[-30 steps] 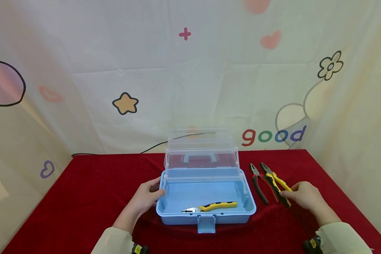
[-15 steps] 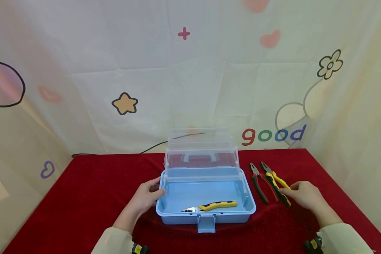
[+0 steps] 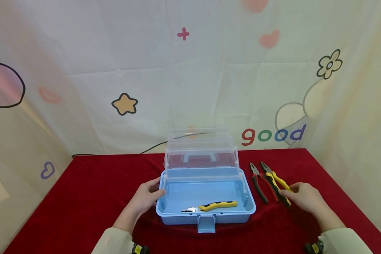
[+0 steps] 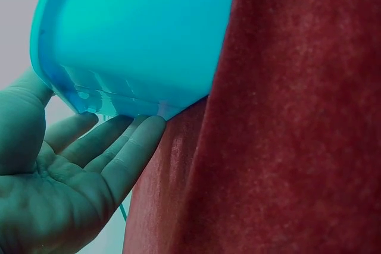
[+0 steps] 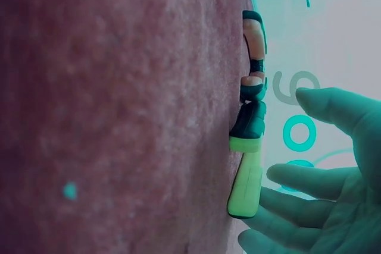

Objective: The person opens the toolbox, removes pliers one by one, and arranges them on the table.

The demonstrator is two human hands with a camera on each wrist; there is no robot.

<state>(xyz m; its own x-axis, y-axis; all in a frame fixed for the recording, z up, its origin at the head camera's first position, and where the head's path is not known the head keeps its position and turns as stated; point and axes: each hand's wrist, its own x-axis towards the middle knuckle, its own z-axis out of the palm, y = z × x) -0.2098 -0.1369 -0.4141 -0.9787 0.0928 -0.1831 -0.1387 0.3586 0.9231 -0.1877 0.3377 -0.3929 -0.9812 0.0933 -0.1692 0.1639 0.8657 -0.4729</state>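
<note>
A light-blue plastic toolbox [image 3: 206, 219] stands with its clear lid [image 3: 201, 141] raised. My left hand [image 3: 147, 195] holds its left end, thumb over the rim; in the left wrist view, the other fingers [image 4: 134, 150] reach along the wall. Inside, near the front, lie yellow-and-black pliers [image 3: 217, 205]. To the right, another yellow-and-black pair of pliers [image 3: 277, 179] rests on the cloth with its handles spread. My right hand [image 3: 304, 195] is at those handles. In the right wrist view, its thumb and fingers [image 5: 309, 179] are apart beside the yellow handle [image 5: 245, 188]; contact is partly hidden.
Red-and-black pliers [image 3: 262, 183] lie between the toolbox and the yellow-handled pair. A front latch [image 3: 206, 224] hangs down from the box. Dark red cloth [image 3: 98, 190] covers the table; a printed white curtain [image 3: 146, 84] hangs behind, with a thin black cable [image 3: 153, 146] in front.
The right hand shifts very slightly by the yellow pliers' handles. The left hand, toolbox and all the pliers stay in place.
</note>
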